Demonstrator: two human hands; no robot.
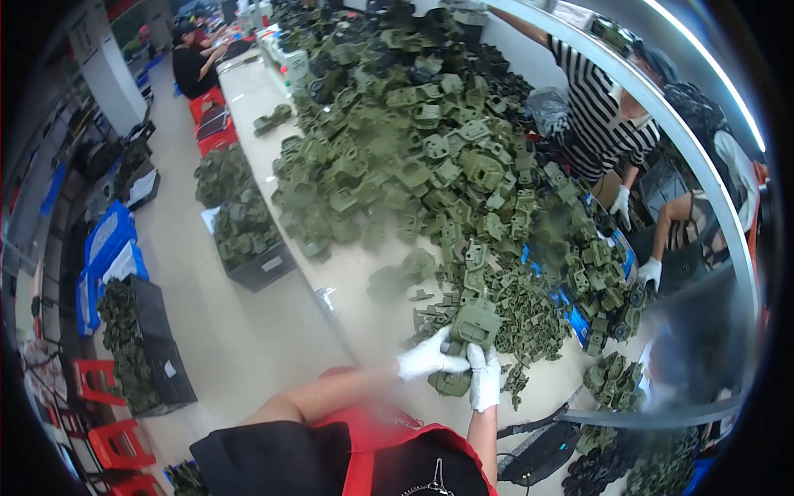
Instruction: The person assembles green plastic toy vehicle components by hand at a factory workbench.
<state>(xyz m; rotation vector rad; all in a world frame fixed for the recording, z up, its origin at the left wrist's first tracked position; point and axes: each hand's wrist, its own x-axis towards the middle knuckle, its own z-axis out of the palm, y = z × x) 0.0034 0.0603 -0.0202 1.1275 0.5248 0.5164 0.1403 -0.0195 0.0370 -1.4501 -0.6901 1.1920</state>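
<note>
An olive-green moulded plastic vehicle body [475, 321], like that of a toy truck, is held near the table's close edge. My left hand [428, 355], in a white glove, closes on its near left side. Gloved in white too, my right hand [485, 379] grips its near right side, fingers pressed against it. Below and between the hands shows another green plastic part [451, 383], partly covered by them; whether the two are joined I cannot tell. Small green plastic parts [538, 318] lie heaped just right of my hands.
A big pile of green vehicle parts [389, 157] covers much of the white table [331, 285]. On the right, beyond a metal frame [724, 186], co-workers' gloved hands [649, 271] reach toward parts. Filled dark crates [260, 269] stand on the left floor. A black bag [542, 455] lies close right.
</note>
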